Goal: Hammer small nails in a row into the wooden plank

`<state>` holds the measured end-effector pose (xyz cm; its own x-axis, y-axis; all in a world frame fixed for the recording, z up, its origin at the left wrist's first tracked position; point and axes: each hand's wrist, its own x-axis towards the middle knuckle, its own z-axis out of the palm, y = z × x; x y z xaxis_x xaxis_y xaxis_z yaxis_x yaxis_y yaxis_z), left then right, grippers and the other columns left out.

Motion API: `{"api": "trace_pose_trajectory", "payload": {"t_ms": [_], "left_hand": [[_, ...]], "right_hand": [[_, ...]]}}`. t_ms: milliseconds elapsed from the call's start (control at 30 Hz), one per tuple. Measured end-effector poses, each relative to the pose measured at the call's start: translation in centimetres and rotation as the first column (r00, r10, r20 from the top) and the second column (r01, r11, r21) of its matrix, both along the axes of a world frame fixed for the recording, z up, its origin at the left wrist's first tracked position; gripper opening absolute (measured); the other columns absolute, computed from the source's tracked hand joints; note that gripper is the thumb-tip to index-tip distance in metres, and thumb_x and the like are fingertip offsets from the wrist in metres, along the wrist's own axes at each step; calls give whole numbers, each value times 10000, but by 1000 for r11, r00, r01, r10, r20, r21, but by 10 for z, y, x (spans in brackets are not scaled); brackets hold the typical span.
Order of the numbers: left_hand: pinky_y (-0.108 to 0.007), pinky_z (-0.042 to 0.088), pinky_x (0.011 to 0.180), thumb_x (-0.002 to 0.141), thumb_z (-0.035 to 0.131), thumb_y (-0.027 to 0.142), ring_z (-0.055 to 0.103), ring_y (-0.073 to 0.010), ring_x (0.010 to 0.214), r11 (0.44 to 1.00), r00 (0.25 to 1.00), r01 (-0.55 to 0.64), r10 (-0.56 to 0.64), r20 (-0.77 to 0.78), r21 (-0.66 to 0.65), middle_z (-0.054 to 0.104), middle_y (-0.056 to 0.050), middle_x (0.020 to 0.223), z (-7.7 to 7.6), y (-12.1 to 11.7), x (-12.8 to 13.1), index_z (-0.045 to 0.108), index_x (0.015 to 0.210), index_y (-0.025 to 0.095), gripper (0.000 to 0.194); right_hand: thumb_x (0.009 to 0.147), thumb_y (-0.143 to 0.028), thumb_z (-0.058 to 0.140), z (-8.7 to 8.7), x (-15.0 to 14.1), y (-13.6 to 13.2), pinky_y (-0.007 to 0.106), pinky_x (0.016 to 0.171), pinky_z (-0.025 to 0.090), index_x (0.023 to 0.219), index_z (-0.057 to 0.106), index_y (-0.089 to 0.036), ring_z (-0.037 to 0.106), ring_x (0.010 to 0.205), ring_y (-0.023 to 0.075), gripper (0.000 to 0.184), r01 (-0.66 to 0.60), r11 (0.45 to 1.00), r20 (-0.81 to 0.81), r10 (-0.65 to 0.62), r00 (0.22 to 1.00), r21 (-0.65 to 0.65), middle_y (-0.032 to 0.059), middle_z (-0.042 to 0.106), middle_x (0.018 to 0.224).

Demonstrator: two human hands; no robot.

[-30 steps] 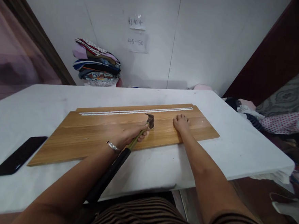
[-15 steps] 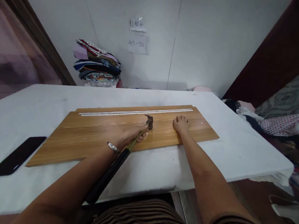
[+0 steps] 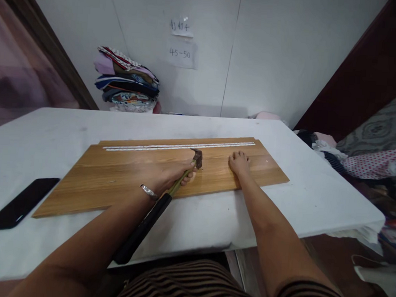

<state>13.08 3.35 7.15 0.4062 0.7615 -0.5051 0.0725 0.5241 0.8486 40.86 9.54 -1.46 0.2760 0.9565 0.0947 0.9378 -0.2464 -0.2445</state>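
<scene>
My left hand point(image 3: 179, 172), with a silvery bracelet at the wrist, is closed round the upper shaft of a claw hammer point(image 3: 150, 222), close under its head. The hammer's dark, rusty head is just over the middle of a wood-grain board point(image 3: 94, 177); whether it touches cannot be told. A tiny light spot shows beside the head, too small to name. On the right part of the board rests my right hand point(image 3: 239, 163), fingers bent and slightly apart, holding nothing visible. Two thin white strips point(image 3: 181, 146) run along the board's far side.
The board lies on a white-covered table point(image 3: 199, 125). Left of it is a black phone-like slab point(image 3: 21, 204). Folded clothes point(image 3: 128, 78) are piled behind, near the wall with two paper notes point(image 3: 180, 52). More cloth point(image 3: 376, 162) lies beyond the table's right side.
The whole view has shifted slightly, everything appearing a little higher and further left. My left hand still grips the hammer near its head, and my right hand stays on the board.
</scene>
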Motion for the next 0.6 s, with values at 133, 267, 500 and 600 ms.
{"api": "trace_pose_trajectory", "payload": {"t_ms": [133,267,500,600], "left_hand": [[-161,220,391,919,589,426,302,-46,417,1000,1000,8,-8,-13,-28,418,63,573,-3,0,-1,518,844,174,273],[-157,212,392,949,540,419,306,-49,426,1000,1000,-8,8,-19,-15,423,60,585,-4,-1,0,522,862,177,258],[-170,205,400,975,506,414,286,-41,426,998,998,-9,5,-59,-55,418,54,589,1,-4,3,536,829,164,291],[-167,210,395,977,501,385,306,-46,432,1000,999,-17,17,-32,-18,424,45,593,4,-5,3,548,840,165,263]], "right_hand": [[1006,-353,340,-1,1,1,483,1083,282,1242,651,-169,422,1316,308,431,0,1000,-6,0,1000,10,167,567,1393],[1010,-358,332,-1,1,1,482,1082,282,1248,648,-173,418,1316,308,437,-7,1000,-5,7,1000,0,171,566,1390],[1003,-353,340,-2,1,1,477,1073,297,1211,662,-172,442,1304,310,424,0,1000,5,0,1000,23,168,575,1388],[998,-357,354,-2,1,1,480,1083,290,1219,660,-171,434,1318,310,420,0,1000,0,0,1000,22,170,564,1410]]}}
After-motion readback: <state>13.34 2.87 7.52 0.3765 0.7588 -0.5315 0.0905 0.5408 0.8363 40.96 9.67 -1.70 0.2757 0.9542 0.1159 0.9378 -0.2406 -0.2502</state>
